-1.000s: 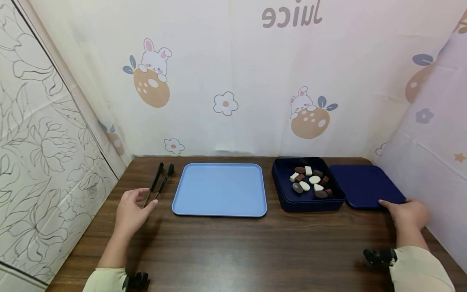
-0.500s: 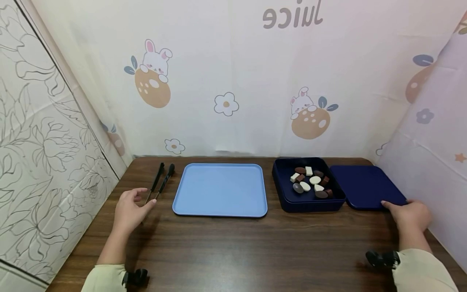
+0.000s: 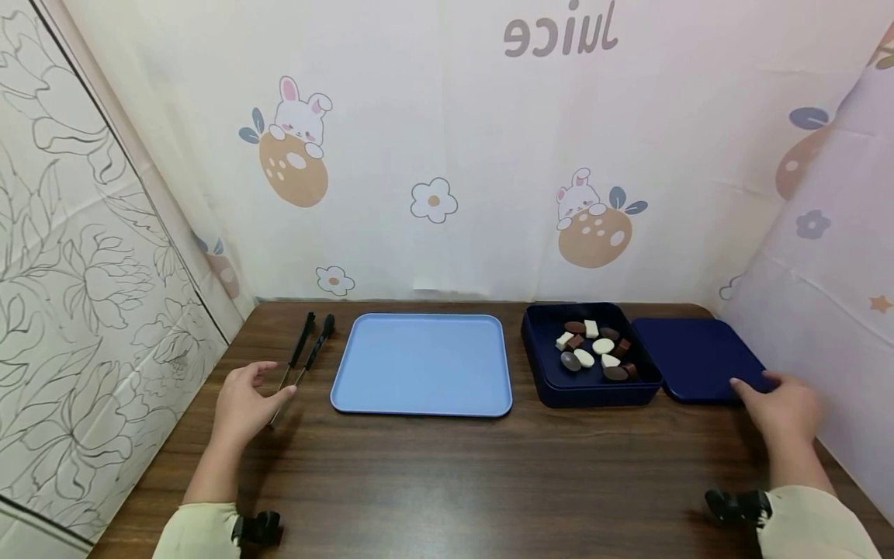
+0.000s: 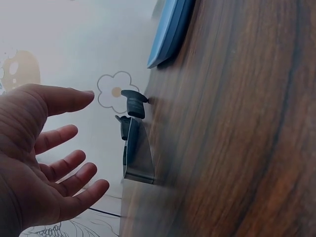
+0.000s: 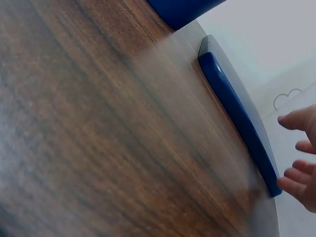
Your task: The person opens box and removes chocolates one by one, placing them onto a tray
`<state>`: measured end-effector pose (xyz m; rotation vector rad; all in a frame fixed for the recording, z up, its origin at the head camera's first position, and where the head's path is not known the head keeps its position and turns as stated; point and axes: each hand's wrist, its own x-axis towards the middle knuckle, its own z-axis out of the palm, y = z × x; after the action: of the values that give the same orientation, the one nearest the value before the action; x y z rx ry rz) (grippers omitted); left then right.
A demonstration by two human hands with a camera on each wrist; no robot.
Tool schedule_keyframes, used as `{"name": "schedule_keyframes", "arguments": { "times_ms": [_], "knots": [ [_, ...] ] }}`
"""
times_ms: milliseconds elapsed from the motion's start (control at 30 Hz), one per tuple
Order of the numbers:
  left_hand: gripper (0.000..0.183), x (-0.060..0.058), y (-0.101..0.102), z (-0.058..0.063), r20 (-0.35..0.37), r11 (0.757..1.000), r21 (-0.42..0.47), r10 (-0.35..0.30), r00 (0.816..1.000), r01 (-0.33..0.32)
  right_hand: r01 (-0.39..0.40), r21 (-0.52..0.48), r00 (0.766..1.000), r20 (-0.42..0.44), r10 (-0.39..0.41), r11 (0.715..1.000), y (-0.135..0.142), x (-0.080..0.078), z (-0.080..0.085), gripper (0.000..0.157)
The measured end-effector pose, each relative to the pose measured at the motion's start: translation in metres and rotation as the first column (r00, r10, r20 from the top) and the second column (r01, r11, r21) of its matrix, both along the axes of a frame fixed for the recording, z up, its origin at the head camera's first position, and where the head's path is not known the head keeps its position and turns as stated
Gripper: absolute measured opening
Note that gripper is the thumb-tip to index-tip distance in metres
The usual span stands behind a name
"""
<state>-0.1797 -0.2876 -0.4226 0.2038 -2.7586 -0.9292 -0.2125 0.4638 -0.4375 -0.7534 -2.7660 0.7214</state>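
Observation:
Black-handled metal tongs (image 3: 317, 345) lie on the brown wooden table at the left. My left hand (image 3: 240, 404) hovers beside their metal end, fingers spread and loosely bent. A gap separates it from the tongs (image 4: 133, 133) in the left wrist view. Over at the right lies a flat dark blue lid (image 3: 698, 357). My right hand (image 3: 785, 407) is at the lid's near right corner with relaxed fingers, gripping nothing. In the right wrist view its fingers show close to the lid's (image 5: 237, 111) end; whether they touch it I cannot tell.
A light blue tray (image 3: 422, 365) lies mid-table. Right of it stands a dark blue box (image 3: 594, 394) holding several dark, brown and white chocolates (image 3: 583, 357). The lid sits against the box's right side. A printed curtain (image 3: 433, 140) rises behind the table.
My left hand has drawn slightly back and left, uncovering more of the tongs' metal end. My right hand has shifted a little at the lid's corner. Tongs, tray, box and lid stay put.

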Motion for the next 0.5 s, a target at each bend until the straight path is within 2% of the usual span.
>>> {"name": "schedule_keyframes", "arguments": {
  "times_ms": [133,300,500],
  "knots": [
    [0.058,-0.002,-0.003,-0.002,-0.002,1.000,0.007,0.000,1.000,0.000,-0.078,-0.001,0.994,-0.081,0.078,0.997,-0.003,0.001,-0.004,0.070],
    [0.059,-0.004,-0.006,-0.003,0.009,1.000,0.015,0.001,1.000,-0.002,-0.178,-0.007,0.973,-0.149,0.175,0.984,-0.010,0.004,-0.007,0.066],
    [0.062,-0.007,-0.005,-0.005,0.048,1.000,0.015,-0.005,0.999,0.004,-0.219,-0.028,0.954,-0.216,0.208,0.975,-0.021,0.007,-0.009,0.059]
  ]
}}
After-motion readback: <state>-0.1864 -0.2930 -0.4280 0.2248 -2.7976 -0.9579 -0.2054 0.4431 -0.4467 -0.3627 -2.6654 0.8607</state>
